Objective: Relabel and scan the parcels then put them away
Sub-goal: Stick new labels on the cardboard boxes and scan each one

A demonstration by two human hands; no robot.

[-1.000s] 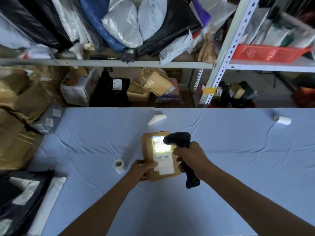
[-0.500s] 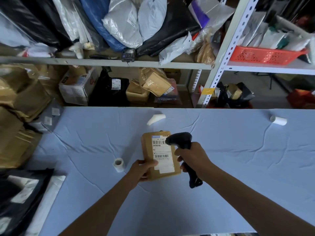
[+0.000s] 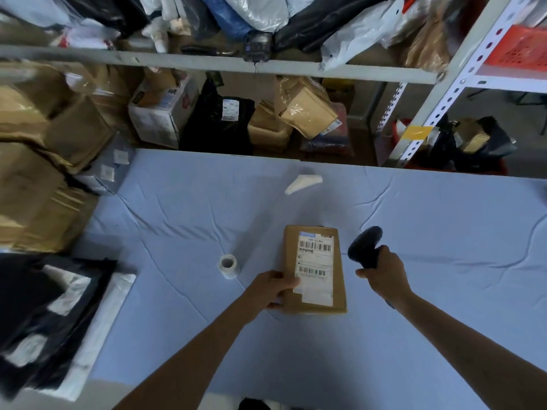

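Pulled off to the right since a moment ago, the scanner [image 3: 365,250] no longer hangs over the parcel [image 3: 313,270], and its light is gone from the label [image 3: 315,267], so the read looks done. That parcel lies flat, label up, on the near middle of the blue-covered table [image 3: 444,306]. The left hand [image 3: 273,290] grasps its near-left corner, thumb on top, probably steadying it and ready to lift it away. The right hand [image 3: 384,275] is clenched round the scanner's grip. A label roll [image 3: 228,266] stands just left, handy for relabelling; a curled white strip [image 3: 303,183] lies farther off.
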